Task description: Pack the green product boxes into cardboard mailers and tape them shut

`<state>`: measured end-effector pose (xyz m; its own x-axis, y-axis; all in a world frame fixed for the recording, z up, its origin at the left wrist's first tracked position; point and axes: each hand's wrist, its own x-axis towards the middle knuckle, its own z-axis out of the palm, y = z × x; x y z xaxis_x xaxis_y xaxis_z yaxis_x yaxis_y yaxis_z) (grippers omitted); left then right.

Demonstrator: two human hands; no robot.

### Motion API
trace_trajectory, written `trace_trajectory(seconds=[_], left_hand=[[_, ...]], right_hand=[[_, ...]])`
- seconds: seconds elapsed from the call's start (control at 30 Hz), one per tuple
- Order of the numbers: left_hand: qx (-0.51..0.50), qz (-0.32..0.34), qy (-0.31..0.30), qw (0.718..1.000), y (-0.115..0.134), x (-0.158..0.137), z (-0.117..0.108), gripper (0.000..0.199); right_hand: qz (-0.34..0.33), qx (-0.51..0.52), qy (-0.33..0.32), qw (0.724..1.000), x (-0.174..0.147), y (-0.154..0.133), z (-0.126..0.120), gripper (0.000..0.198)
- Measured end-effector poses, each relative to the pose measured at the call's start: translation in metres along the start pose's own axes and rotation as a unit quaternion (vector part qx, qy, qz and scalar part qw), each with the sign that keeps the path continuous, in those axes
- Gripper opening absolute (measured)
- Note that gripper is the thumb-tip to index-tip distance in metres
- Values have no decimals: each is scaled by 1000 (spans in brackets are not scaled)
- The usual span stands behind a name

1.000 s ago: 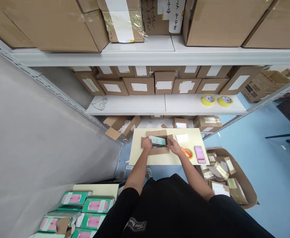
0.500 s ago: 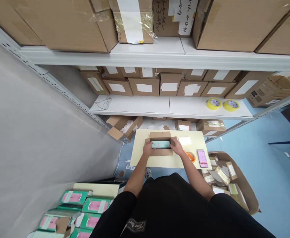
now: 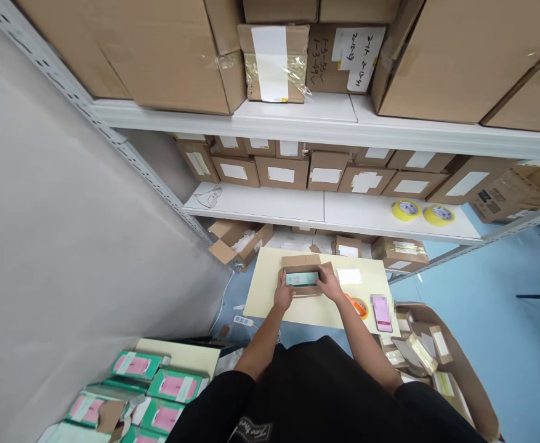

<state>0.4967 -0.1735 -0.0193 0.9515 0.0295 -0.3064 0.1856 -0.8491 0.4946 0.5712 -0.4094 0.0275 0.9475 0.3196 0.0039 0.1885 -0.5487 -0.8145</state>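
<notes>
A small open cardboard box [image 3: 301, 259] rests on the pale yellow table [image 3: 263, 280]. Inside it lies a slim mint-green box [image 3: 303, 279] with pink print on it. My left hand [image 3: 283, 293] grips the cardboard box at its left side, fingers along the wall and thumb by the front edge. At the opposite end, my right hand [image 3: 329, 284] is closed over the right side, its fingertips close to the end of the mint box. To the right on the table are a white paper slip [image 3: 349, 275], an orange tape dispenser [image 3: 356, 306] and a phone [image 3: 382, 314].
Shelves [image 3: 260, 203] filled with labelled cartons rise beyond the table, with yellow tape rolls [image 3: 406, 210] on one. A large carton [image 3: 473, 375] of parcels stands at right. Green-and-pink boxes [image 3: 172, 386] are stacked lower left, beside a grey wall [image 3: 89, 246].
The view has shifted, so the shelves and table sit lower in the picture. My left hand has turned more along the box's left side, and the front flap no longer shows flat.
</notes>
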Motion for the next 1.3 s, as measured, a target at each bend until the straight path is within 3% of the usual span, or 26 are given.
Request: trace_trajectory(seconds=[0.2,0.4,0.63,0.77,0.93,1.1,1.3], left_hand=[[3,-25,55,998,16,-62,4,14],[-1,-67,146,987,24,-164,42,11],[-51,-155,246,955,23,-315,70,14],[-59,-248,286,924,29,-394,79,11],[-77,-350,352,865,33,-476,101,14],[-97,-410,402,813,21,-557,124,14],[-121,-438,428,781,-12,-660,141,15]], right_hand=[[-38,10,-8,999,-17,-3,-17,63],[-129,37,-70,989,-50,-20,5,60],[-225,10,-223,948,-106,-79,57,61],[-300,-6,-306,904,-143,-120,91,60],[-378,0,-385,842,-206,-163,138,53],[-429,30,-433,792,-282,-201,190,48],[-460,51,-440,769,-378,-257,258,50]])
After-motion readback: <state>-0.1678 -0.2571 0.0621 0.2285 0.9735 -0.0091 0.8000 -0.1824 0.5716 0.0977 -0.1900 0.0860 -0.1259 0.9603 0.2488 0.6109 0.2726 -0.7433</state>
